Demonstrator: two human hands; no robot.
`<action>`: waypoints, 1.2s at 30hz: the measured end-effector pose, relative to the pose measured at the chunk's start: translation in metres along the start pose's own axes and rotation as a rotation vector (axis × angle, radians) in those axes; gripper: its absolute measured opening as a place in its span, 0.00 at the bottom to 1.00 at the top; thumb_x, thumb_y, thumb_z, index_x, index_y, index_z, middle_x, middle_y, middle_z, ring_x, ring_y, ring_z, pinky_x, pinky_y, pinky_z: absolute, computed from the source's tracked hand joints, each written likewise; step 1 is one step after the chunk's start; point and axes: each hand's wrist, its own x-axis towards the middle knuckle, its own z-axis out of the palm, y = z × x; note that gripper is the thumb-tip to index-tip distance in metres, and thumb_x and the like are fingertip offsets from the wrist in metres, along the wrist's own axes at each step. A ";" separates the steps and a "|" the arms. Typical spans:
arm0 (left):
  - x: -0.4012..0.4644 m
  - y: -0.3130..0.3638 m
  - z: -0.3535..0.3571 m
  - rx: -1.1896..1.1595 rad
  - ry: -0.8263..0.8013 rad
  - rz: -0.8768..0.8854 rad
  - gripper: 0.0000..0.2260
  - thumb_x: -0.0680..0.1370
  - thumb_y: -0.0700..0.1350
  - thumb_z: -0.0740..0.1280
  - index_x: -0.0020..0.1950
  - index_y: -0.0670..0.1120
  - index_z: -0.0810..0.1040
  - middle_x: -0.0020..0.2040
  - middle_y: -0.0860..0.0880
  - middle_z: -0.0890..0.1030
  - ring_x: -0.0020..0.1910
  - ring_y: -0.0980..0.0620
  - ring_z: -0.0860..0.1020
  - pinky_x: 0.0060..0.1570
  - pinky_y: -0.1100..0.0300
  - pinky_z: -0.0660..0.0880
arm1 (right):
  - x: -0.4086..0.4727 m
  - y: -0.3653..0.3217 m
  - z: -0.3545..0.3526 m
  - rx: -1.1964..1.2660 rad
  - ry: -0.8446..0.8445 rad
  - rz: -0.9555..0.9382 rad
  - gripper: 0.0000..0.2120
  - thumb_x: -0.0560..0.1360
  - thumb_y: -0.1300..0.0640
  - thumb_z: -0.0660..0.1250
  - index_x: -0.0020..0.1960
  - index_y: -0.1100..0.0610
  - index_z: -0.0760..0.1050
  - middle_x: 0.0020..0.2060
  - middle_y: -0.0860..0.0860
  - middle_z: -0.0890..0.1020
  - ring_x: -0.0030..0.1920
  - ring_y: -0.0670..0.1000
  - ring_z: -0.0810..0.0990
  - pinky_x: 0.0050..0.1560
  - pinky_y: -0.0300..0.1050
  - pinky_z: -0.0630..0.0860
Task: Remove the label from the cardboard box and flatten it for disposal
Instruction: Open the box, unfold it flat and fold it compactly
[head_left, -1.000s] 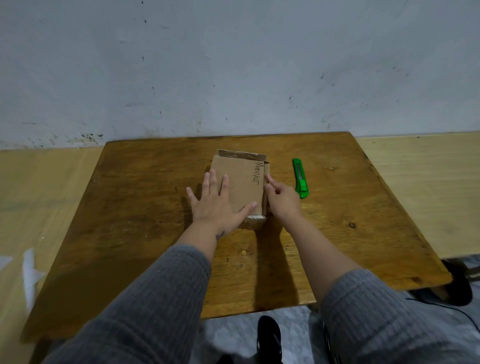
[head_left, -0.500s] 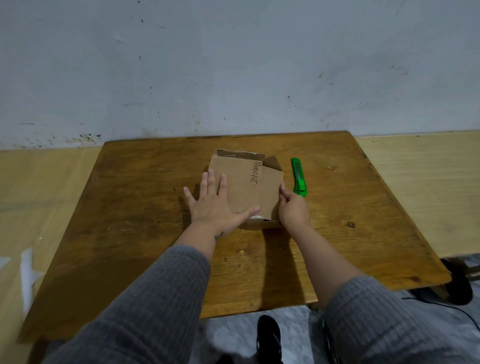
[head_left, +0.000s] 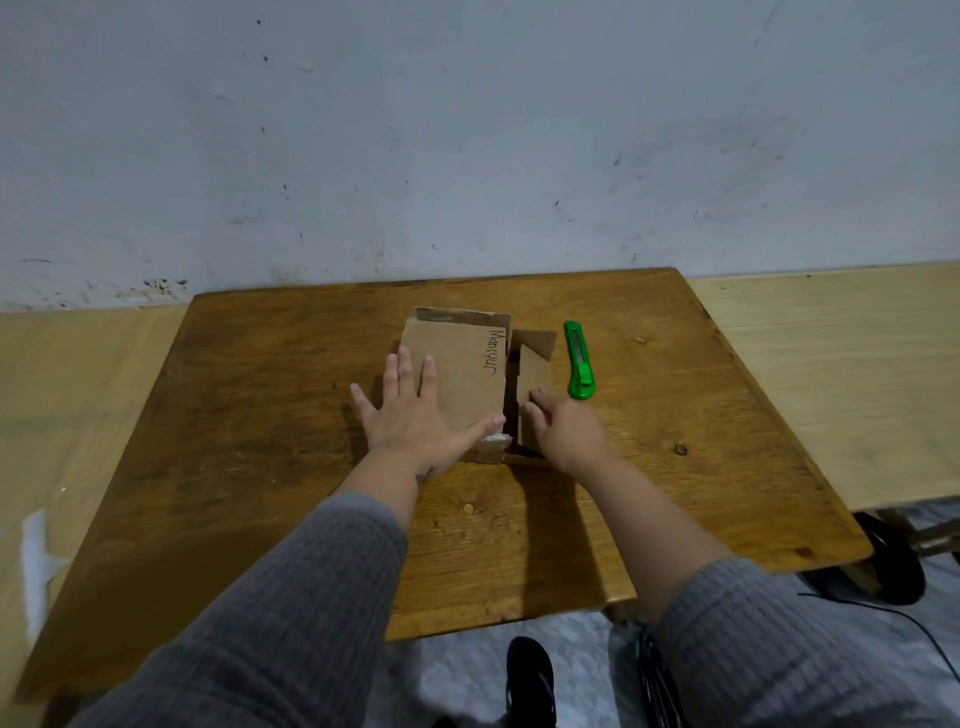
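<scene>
Cardboard box (head_left: 457, 379) lies near the middle of the wooden table (head_left: 260, 467), pressed low, with handwritten lettering running along the right edge of its top panel. In the head view, the left hand (head_left: 415, 415) rests flat on that panel, fingers spread wide and the thumb stretched toward the near right corner, where a scrap of clear tape (head_left: 493, 440) shows. The right hand (head_left: 566, 434) sits on the side flap (head_left: 535, 374) to the right of the panel, fingers loosely extended and somewhat blurred, gripping nothing that can be made out. Half a second ago that flap lay continuous with the top panel and the right hand held its near right corner; now a dark gap separates flap from panel, and the hand is further over the flap. The green utility knife (head_left: 579, 361) lies on the table just right of the flap, unmoved. Grey sleeves (head_left: 270, 623) cover both forearms.
</scene>
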 end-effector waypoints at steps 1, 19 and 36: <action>-0.001 0.002 -0.002 -0.022 -0.003 -0.011 0.58 0.60 0.83 0.46 0.79 0.48 0.38 0.78 0.45 0.34 0.76 0.45 0.33 0.71 0.35 0.36 | -0.001 0.000 0.000 0.041 -0.022 0.026 0.21 0.80 0.48 0.57 0.71 0.53 0.65 0.65 0.55 0.76 0.63 0.55 0.75 0.58 0.48 0.74; 0.000 0.030 -0.032 -0.068 -0.130 0.113 0.29 0.77 0.66 0.51 0.74 0.69 0.39 0.79 0.40 0.42 0.75 0.30 0.44 0.68 0.30 0.52 | 0.003 -0.002 0.009 0.024 -0.134 -0.010 0.23 0.81 0.53 0.55 0.75 0.48 0.57 0.74 0.56 0.63 0.68 0.59 0.69 0.62 0.50 0.70; -0.010 0.017 -0.058 -0.294 -0.008 0.257 0.23 0.83 0.51 0.45 0.75 0.69 0.41 0.79 0.41 0.47 0.71 0.37 0.65 0.69 0.40 0.64 | -0.035 -0.014 0.006 0.098 -0.162 -0.157 0.19 0.80 0.47 0.55 0.71 0.41 0.62 0.76 0.58 0.53 0.76 0.61 0.51 0.74 0.58 0.56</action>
